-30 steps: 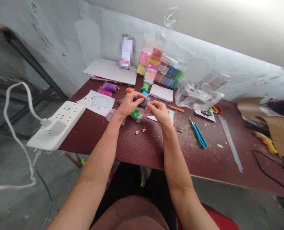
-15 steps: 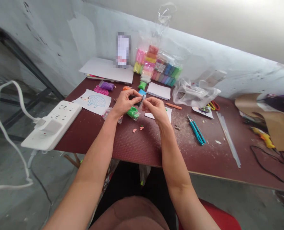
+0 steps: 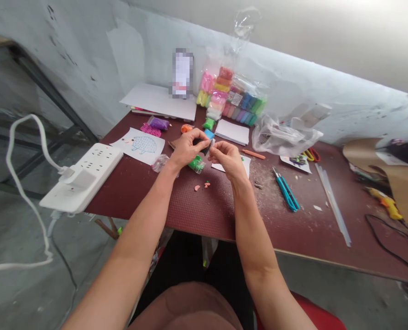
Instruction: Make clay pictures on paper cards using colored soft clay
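Note:
Both hands meet over the middle of the table, with fingertips close together. My left hand is closed, pinching a small black packet that looks like modelling clay in clear plastic. My right hand pinches the clear edge of that packet at its right side. Fingers hide much of it. Just below my left hand lies a green clay packet in clear wrap. Small pink clay pieces rest on the tabletop nearer me. Under my right hand a white paper card with green bits is partly covered.
A hedgehog-like drawing and a power strip are at left. Colourful clay packs stand against the wall. Teal-handled snips, clear glue sticks and a yellow glue gun lie at right.
The view has shifted slightly, so the table appears a little further right. Both hands remain at the black packet; its clear edge, upright between the fingers before, now shows less.

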Demonstrator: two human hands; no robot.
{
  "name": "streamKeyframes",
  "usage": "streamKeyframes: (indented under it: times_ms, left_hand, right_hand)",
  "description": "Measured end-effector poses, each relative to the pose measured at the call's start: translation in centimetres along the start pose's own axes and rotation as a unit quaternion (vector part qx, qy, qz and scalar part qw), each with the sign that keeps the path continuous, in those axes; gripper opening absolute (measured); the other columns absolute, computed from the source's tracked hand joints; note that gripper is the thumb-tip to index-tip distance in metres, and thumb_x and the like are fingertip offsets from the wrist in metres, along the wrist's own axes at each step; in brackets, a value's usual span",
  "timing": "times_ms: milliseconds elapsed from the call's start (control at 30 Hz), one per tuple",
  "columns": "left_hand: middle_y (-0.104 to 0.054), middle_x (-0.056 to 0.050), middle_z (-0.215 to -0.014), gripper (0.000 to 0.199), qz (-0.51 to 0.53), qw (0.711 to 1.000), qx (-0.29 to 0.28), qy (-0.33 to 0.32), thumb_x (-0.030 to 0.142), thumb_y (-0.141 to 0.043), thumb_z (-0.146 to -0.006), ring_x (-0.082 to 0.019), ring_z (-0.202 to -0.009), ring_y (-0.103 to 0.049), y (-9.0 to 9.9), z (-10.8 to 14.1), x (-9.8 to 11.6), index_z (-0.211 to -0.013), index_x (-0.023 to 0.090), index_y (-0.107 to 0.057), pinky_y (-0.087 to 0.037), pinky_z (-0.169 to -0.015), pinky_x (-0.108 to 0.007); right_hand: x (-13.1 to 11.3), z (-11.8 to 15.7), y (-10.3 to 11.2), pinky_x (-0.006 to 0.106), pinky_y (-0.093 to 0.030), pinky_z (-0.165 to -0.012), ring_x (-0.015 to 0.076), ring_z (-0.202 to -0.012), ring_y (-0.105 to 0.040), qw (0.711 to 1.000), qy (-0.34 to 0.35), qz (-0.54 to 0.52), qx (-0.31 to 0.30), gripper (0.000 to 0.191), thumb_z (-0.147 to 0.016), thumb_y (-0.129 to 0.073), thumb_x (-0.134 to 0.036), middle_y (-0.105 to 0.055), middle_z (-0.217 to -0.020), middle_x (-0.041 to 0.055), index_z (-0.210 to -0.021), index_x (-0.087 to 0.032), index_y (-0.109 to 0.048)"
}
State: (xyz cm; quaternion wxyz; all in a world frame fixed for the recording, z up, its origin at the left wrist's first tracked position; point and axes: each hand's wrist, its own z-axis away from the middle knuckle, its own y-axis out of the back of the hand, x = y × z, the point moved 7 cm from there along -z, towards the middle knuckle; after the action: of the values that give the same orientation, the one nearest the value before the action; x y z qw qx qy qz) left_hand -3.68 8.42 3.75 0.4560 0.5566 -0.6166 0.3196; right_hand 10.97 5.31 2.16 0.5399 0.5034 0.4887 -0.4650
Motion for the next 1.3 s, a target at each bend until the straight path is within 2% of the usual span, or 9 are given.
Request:
streamKeyframes:
  times_ms: [133,267,400,467,733,833,1000,1167,1300]
  left_hand:
    - [-0.07,-0.003,-0.087,0.014,-0.023,1.0,0.013,-0.011,0.03,-0.072,-0.085,-0.018,-0.09,-0.064,-0.1,-0.1,0.0,-0.079,0.019,-0.066,-0.053,-0.092,-0.034]
    - [-0.074,-0.005,-0.098,0.013,-0.017,1.0,0.01,0.002,0.023,-0.073,-0.081,-0.019,-0.097,-0.067,-0.3,-0.1,-0.5,-0.092,0.018,-0.07,-0.054,-0.096,-0.035]
    - [-0.075,-0.007,-0.104,0.021,0.011,1.0,-0.005,0.012,0.021,-0.072,-0.08,-0.019,-0.098,-0.068,-0.6,-0.1,-0.9,-0.1,0.016,-0.07,-0.055,-0.096,-0.035]
    - [-0.075,-0.007,-0.103,0.021,0.011,1.0,-0.008,0.014,0.021,-0.074,-0.079,-0.019,-0.098,-0.069,-0.6,-0.1,-1.1,-0.099,0.016,-0.07,-0.055,-0.097,-0.035]
    - [-0.071,-0.007,-0.117,0.029,0.03,0.999,-0.02,0.002,0.018,-0.077,-0.076,-0.02,-0.105,-0.067,-1.2,0.2,-1.0,-0.104,0.018,-0.071,-0.056,-0.097,-0.035]
    - [-0.073,-0.007,-0.112,0.019,0.046,0.998,-0.04,-0.006,0.022,-0.08,-0.077,-0.02,-0.105,-0.068,-1.3,0.3,-0.6,-0.094,0.018,-0.073,-0.056,-0.097,-0.035]
    - [-0.075,-0.005,-0.091,0.016,0.051,0.997,-0.038,0.032,0.028,-0.08,-0.079,-0.019,-0.091,-0.07,-0.8,0.3,-1.0,-0.086,0.016,-0.072,-0.058,-0.091,-0.035]
    - [-0.077,-0.006,-0.093,0.014,0.053,0.998,-0.001,0.023,0.024,-0.079,-0.078,-0.02,-0.09,-0.071,-0.1,0.0,-1.0,-0.087,0.015,-0.074,-0.058,-0.09,-0.036]
    - [-0.079,-0.006,-0.093,0.008,0.033,0.999,0.01,0.011,0.021,-0.078,-0.079,-0.021,-0.093,-0.072,0.1,0.0,-0.6,-0.085,0.017,-0.076,-0.056,-0.097,-0.039]
  right_hand:
    - [-0.1,-0.3,0.1,0.028,-0.049,-0.065,0.0127,-0.067,-0.06,0.995,0.055,0.073,0.05,0.03,-0.088,-0.07,-0.048,-0.065,-0.074,-0.0005,-0.079,-0.024,-0.055]
    - [-0.5,-0.1,1.1,0.029,-0.045,-0.065,0.0129,-0.066,-0.054,0.974,0.107,0.144,0.136,0.019,-0.087,-0.067,-0.036,-0.062,-0.071,-0.0019,-0.078,-0.024,-0.055]
    - [0.2,-0.5,1.2,0.029,-0.044,-0.064,0.014,-0.063,-0.056,0.989,0.067,0.096,0.094,0.012,-0.082,-0.066,-0.032,-0.063,-0.068,-0.0031,-0.088,-0.023,-0.063]
    - [-0.1,-0.4,1.3,0.029,-0.043,-0.064,0.0144,-0.062,-0.055,0.987,0.073,0.109,0.092,0.011,-0.081,-0.066,-0.032,-0.064,-0.067,-0.0026,-0.085,-0.022,-0.066]
    - [-1.4,0.6,2.0,0.032,-0.043,-0.069,0.0179,-0.065,-0.055,0.939,0.111,0.267,0.186,0.022,-0.089,-0.065,-0.036,-0.066,-0.068,0.0005,-0.071,-0.025,-0.06]
    - [-1.0,0.4,2.1,0.031,-0.043,-0.066,0.017,-0.063,-0.054,0.953,0.101,0.23,0.169,0.03,-0.09,-0.068,-0.044,-0.063,-0.064,0.0002,-0.069,-0.025,-0.059]
    - [-0.4,-0.1,1.5,0.028,-0.05,-0.061,0.0141,-0.059,-0.059,0.993,0.064,0.063,0.082,0.038,-0.089,-0.07,-0.056,-0.065,-0.063,-0.0001,-0.073,-0.022,-0.064]
    - [-0.4,-0.1,1.0,0.029,-0.057,-0.066,0.0145,-0.065,-0.067,0.998,0.038,0.003,0.046,0.029,-0.079,-0.079,-0.049,-0.071,-0.07,-0.0009,-0.084,-0.021,-0.071]
    - [-0.3,-0.2,1.1,0.029,-0.057,-0.065,0.0161,-0.066,-0.07,0.998,0.033,0.002,0.051,0.027,-0.075,-0.08,-0.046,-0.073,-0.07,0.0007,-0.082,-0.021,-0.072]
